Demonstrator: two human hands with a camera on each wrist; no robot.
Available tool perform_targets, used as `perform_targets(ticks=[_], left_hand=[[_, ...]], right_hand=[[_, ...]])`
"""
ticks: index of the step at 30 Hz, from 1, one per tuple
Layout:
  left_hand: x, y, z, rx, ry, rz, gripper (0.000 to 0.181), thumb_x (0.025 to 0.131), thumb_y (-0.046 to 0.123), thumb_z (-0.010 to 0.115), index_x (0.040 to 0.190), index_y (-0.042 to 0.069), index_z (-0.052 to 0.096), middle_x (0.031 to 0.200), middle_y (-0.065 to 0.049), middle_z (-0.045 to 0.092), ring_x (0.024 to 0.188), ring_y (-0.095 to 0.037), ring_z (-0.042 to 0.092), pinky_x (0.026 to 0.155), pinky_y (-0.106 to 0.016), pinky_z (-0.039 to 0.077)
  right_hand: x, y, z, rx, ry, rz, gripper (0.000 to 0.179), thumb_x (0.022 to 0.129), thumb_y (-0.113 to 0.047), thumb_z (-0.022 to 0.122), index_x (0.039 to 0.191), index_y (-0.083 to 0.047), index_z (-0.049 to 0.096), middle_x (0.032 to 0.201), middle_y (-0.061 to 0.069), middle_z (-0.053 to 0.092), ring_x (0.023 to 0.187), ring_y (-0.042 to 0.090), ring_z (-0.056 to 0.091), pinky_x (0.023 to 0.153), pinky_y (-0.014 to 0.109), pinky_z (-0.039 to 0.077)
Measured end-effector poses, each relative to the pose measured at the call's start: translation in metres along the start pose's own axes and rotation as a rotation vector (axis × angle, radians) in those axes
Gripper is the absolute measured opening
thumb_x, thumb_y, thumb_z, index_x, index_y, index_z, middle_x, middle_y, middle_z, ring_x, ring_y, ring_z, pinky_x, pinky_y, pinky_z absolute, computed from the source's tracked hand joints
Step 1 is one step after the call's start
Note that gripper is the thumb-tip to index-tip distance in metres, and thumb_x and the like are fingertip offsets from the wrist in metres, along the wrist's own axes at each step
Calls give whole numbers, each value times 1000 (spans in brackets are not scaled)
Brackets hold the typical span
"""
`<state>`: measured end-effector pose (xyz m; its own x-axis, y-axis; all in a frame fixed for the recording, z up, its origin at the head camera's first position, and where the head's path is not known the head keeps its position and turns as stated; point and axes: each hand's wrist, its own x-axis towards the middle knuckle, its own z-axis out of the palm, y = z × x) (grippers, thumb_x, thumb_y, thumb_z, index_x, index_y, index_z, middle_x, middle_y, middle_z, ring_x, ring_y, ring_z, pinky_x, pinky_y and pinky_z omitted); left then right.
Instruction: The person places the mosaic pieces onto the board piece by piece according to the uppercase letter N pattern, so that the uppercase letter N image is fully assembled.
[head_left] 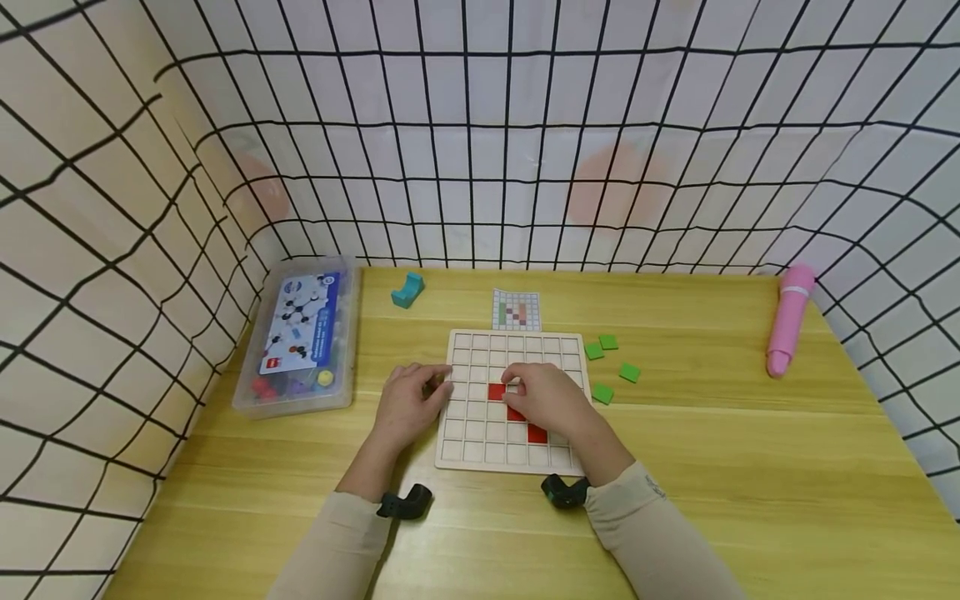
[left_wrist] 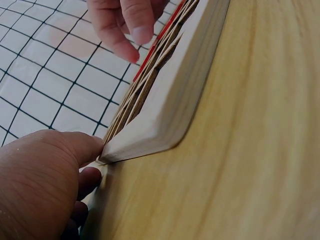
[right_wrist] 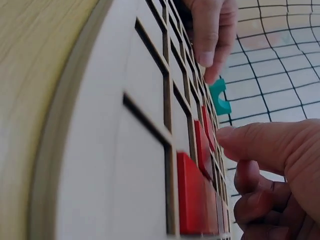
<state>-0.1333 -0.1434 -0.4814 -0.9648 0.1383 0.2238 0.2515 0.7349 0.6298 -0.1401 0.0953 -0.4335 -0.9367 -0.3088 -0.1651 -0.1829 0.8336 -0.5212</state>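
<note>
A square wooden grid board (head_left: pixel 471 455) lies flat on the table. Three red square tiles (head_left: pixel 537 434) sit in its cells in a diagonal line. My left hand (head_left: pixel 407 406) rests against the board's left edge, its thumb touching the rim in the left wrist view. Over the middle of the board is my right hand (head_left: pixel 546 398), its thumb and index fingertips at the upper red tiles. No tile shows between those fingers in either wrist view; its other fingers curl loosely in the right wrist view. Several green square tiles (head_left: pixel 630 372) lie right of the board.
A printed pattern card (head_left: pixel 516 310) touches the board's far edge. At left stands a clear plastic box (head_left: pixel 341 333) with a blue label. A teal curved block (head_left: pixel 408 290) lies near the back, a pink cylindrical object (head_left: pixel 791 321) at far right. Black-grid netting surrounds the table.
</note>
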Motion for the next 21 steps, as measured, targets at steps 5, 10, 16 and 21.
perform_targets(ticks=[5, 10, 16, 21], left_hand=[[0, 0, 0, 3, -1, 0, 28, 96, 25, 71, 122, 15, 75, 90, -1, 68, 82, -17, 49, 79, -33, 38], [0, 1, 0, 5, 0, 3, 29, 96, 25, 71, 123, 15, 75, 90, -1, 68, 82, -17, 49, 79, -34, 38], [0, 1, 0, -5, -8, -6, 28, 96, 24, 71, 122, 14, 75, 91, -1, 68, 82, -17, 49, 79, -33, 38], [0, 2, 0, -8, -10, -9, 28, 96, 24, 71, 122, 14, 75, 91, -2, 68, 83, -18, 49, 80, -34, 38]], right_hand=[[-9, 11, -8, 81, 31, 4, 25, 95, -29, 72, 117, -18, 71, 70, -3, 55, 59, 14, 47, 58, 28, 38], [-19, 26, -17, 129, 65, 27, 30, 94, -31, 72, 119, -16, 71, 73, -2, 54, 62, 15, 46, 58, 28, 36], [-30, 50, -27, 134, 57, 116, 39, 92, -34, 75, 127, -17, 69, 78, 1, 54, 64, 17, 46, 56, 28, 35], [-42, 68, -38, 152, 39, 171, 46, 92, -35, 75, 133, -15, 65, 82, 3, 53, 69, 19, 47, 61, 31, 36]])
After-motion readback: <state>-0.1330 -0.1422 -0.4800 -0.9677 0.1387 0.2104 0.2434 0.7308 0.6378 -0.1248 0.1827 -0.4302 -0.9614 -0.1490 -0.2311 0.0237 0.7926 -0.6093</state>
